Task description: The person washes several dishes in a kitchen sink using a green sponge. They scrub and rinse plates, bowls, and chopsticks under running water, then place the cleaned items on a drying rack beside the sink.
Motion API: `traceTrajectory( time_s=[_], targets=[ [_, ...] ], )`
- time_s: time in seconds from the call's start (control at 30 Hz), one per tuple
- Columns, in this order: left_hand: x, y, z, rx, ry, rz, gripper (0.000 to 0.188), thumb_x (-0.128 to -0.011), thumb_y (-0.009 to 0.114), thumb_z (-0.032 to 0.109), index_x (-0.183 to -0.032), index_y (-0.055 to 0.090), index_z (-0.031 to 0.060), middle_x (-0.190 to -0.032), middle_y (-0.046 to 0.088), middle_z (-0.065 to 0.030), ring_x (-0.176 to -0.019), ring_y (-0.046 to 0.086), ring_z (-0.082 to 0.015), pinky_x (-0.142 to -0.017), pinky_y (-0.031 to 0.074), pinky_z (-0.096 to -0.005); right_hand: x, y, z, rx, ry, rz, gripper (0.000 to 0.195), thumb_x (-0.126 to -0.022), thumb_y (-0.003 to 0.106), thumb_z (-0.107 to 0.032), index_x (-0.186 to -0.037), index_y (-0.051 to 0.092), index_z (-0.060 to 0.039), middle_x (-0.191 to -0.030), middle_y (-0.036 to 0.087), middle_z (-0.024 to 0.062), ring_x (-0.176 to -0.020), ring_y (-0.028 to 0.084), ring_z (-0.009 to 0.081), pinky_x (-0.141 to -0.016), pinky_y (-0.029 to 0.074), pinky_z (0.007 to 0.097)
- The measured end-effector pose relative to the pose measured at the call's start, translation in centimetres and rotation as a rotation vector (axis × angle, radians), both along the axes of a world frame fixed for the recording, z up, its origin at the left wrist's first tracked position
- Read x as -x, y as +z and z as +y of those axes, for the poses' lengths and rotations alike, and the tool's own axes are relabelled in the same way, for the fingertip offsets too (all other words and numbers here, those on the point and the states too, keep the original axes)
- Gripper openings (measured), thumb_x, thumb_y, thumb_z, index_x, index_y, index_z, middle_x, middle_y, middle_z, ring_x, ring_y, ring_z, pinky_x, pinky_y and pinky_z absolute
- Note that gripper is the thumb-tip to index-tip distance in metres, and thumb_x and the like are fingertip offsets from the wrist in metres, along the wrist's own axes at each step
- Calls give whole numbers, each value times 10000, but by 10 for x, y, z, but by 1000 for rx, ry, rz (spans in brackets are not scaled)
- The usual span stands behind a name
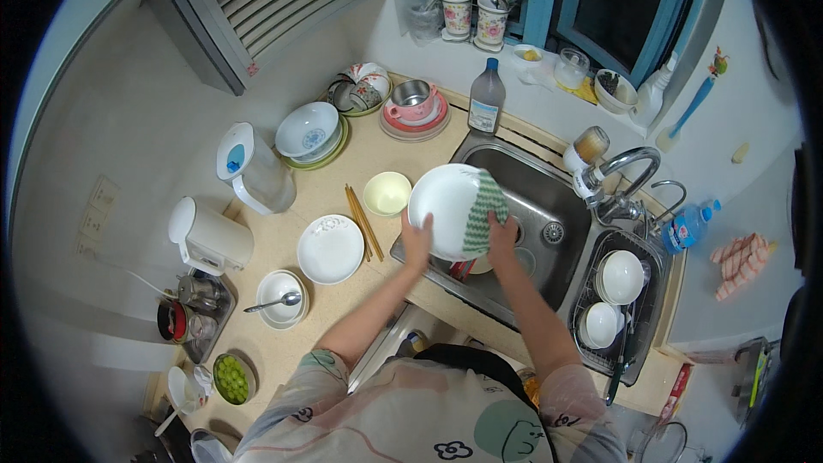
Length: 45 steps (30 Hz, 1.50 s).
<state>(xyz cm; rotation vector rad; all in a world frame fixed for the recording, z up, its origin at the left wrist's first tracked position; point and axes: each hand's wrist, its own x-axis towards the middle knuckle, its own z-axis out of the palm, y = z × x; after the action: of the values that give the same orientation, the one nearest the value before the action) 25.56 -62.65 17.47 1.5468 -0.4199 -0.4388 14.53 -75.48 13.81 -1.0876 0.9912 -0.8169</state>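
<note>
My left hand (416,241) grips the left rim of a large white plate (443,209), with the thumb on its face. On its right side, my right hand (503,238) presses a green-and-white zigzag-patterned cloth (485,212) against the plate and wraps around the edge. The plate is held above the left edge of a stainless steel sink (556,270), hiding part of the basin. Partly visible under it in the sink are red sticks (460,270) and a pale bowl (480,265). A pale yellow bowl (387,193) stands on the counter just left of the plate.
Wooden chopsticks (364,224), a white plate (330,249) and stacked bowls with a spoon (281,308) occupy the counter. A bottle (487,99) stands behind the sink. The faucet (617,173) and a dish rack (582,299) with bowls are at right; two pitchers (215,238) stand left.
</note>
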Motion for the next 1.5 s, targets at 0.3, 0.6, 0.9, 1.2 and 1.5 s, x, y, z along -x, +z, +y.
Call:
traceTrajectory(
  time_s=[0.3,0.6,0.9,1.2,1.5],
  targets=[
    [22,10,6,177,-227,22,655,-832,556,28,-1390,219,91,-1292,418,-148,-1152,450,-221,-910,420,-329,28,-12,-3,21,77,-195,235,-914,543,-104,-1119,521,9,-1047,604,85,-903,597,184,-745,494,342],
    [57,42,-16,312,-22,-19,807,-786,455,-113,-1448,41,91,-1460,166,-170,-1332,223,-281,-1096,157,-358,-4,24,28,50,-300,-273,274,-903,557,-111,-1127,504,40,-1029,599,104,-896,578,190,-777,454,327],
    [-7,36,7,107,-511,-274,756,-802,471,-40,-1439,85,93,-1416,247,-156,-1284,302,-258,-1040,287,-351,49,74,-43,14,238,-68,205,-895,585,-158,-1007,599,13,-890,646,44,-755,597,127,-694,472,287],
    [56,-12,-9,214,52,-62,702,-824,503,-57,-1408,134,67,-1364,315,-144,-1202,399,-268,-1020,322,-367,1,10,28,263,-296,-133,191,-903,565,-119,-1057,571,-7,-943,639,55,-800,617,151,-683,509,319],
    [2,41,10,2,-289,-236,723,-803,487,-66,-1411,123,80,-1347,344,-164,-1250,355,-269,-1040,277,-379,36,55,-34,-33,172,-86,186,-905,563,-133,-1042,574,-7,-949,639,74,-800,625,170,-661,512,336]
  ],
)
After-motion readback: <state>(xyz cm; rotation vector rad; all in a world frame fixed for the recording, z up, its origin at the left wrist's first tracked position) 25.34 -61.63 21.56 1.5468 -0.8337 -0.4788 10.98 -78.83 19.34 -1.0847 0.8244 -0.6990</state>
